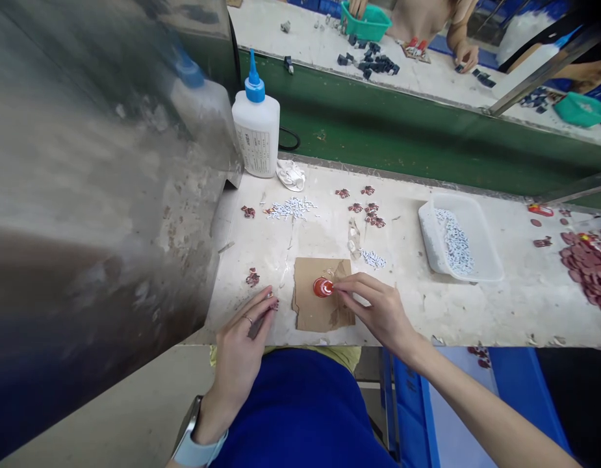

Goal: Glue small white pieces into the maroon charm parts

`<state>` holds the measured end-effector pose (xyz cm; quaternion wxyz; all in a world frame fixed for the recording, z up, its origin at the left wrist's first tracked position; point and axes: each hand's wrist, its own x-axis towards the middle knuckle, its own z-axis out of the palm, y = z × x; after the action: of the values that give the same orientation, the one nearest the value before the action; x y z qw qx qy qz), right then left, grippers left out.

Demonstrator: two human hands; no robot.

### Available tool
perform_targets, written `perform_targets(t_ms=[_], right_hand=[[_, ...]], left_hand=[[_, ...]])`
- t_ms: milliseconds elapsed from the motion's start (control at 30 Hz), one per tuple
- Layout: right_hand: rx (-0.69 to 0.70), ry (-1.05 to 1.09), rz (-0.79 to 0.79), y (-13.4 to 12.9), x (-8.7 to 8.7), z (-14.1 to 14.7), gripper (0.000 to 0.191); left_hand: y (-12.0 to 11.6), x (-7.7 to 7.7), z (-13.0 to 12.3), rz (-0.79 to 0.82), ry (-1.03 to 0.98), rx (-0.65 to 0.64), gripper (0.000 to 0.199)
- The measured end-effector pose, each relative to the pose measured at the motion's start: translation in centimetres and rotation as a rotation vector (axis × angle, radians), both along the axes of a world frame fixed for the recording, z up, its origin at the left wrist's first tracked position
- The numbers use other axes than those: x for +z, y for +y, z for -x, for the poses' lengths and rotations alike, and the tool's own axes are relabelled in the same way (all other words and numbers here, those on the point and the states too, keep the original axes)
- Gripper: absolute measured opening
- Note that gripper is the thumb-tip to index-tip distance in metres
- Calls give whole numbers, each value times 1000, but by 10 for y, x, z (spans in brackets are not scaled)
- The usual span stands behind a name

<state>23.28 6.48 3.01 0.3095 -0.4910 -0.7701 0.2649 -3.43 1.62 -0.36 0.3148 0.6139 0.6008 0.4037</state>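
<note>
Cardboard piece [307, 315], between my fingers. Red cup [321, 287] upon it, rim pinched narrowly by my right hand [385, 315]; probably light, stiff, best rim-held. Brown figurine [275, 305], in my left hand's [240, 341] fingertips: likely fragile, edge-held.

Factory assembly bench: squeeze bottle [257, 133], tub of tiny parts [490, 263], co-worker [420, 16] handling small pieces opposite.

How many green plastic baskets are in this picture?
2 visible, both on the far white table: one green plastic basket at top centre, a second basket near the right edge. Others may be hidden.
</note>
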Motion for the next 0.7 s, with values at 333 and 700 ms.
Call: perform_targets(t_ms=[333, 700], right_hand=[[-57, 73, 15, -4, 3, 3, 13], [-168, 412, 250, -15, 37, 21, 9]], left_hand=[[7, 10, -5, -207, 53, 49, 35], [1, 47, -35, -190, -201, -45, 28]])
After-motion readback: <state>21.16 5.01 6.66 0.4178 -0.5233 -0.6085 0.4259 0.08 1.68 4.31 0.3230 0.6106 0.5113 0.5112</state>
